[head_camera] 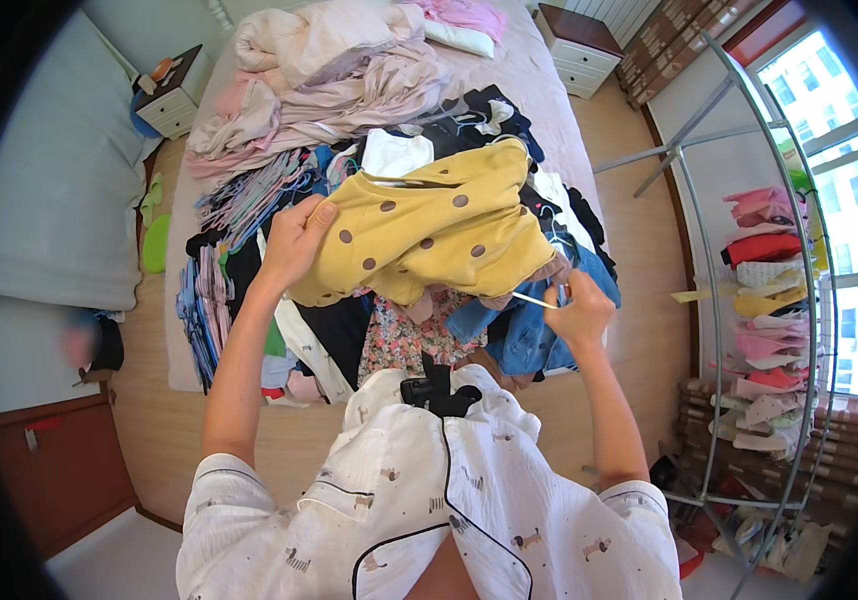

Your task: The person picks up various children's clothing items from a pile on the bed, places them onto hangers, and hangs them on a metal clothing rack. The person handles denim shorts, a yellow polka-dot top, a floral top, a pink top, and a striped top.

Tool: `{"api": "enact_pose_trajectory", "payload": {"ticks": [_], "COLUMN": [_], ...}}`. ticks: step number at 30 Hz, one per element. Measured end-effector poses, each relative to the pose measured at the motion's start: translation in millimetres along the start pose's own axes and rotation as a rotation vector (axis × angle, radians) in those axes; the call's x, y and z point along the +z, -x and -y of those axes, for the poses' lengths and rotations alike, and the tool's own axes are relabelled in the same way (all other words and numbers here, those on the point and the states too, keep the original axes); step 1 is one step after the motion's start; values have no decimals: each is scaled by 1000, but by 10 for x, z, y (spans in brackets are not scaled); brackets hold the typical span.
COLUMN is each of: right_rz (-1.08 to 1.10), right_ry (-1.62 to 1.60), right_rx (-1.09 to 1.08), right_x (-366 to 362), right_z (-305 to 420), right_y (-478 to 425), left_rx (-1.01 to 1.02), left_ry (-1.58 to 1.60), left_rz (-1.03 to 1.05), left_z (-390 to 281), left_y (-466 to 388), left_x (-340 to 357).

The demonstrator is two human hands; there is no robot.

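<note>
A yellow garment with brown dots (429, 232) is stretched out above the bed. My left hand (298, 240) grips its left edge, thumb on top. My right hand (583, 307) pinches its brownish edge at the lower right, where a thin pale strip or stick (534, 301) also shows at the fingers. What that strip belongs to cannot be told. Beneath the garment lie a floral-print cloth (414, 337), blue denim clothing (526, 341) and a white garment (397, 154). Bunches of clothes hangers (256, 199) lie to the left, and a light blue hanger (555, 234) lies near the right hand.
Bunched pale pink bedding (354, 90) covers the far part of the bed. A metal rack (706, 225) with small hanging clothes (770, 300) stands at the right by the window. White nightstands (583, 71) flank the bed. Green slippers (153, 240) lie on the floor at the left.
</note>
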State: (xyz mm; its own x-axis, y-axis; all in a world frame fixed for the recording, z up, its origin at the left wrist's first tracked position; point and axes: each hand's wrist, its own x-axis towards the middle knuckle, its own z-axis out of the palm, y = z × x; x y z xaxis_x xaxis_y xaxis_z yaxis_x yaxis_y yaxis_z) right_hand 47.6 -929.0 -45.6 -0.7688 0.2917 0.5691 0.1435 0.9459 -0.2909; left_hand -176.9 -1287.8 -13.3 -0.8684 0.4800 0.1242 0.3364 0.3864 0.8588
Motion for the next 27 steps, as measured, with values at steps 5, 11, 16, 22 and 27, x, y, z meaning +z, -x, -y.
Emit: {"api": "enact_pose_trajectory", "payload": {"ticks": [5, 11, 16, 22, 27], "right_rz": [-21, -59, -26, 2, 66], "right_ry": [-29, -128, -120, -142, -186], "right_rx": [-77, -185, -217, -235, -201], "right_x": [4, 35, 50, 27, 9], "right_z": [55, -4, 88, 133, 244], "right_y": [-110, -143, -152, -133, -125], "left_rx": [64, -169, -171, -171, -156], "left_ry": [-120, 123, 131, 53, -13], "left_rz": [6, 172, 376, 461, 429], "left_z": [-17, 10, -112, -405, -510], "left_y": [33, 146, 177, 141, 146], "left_x": [-210, -351, -331, -202, -61]}}
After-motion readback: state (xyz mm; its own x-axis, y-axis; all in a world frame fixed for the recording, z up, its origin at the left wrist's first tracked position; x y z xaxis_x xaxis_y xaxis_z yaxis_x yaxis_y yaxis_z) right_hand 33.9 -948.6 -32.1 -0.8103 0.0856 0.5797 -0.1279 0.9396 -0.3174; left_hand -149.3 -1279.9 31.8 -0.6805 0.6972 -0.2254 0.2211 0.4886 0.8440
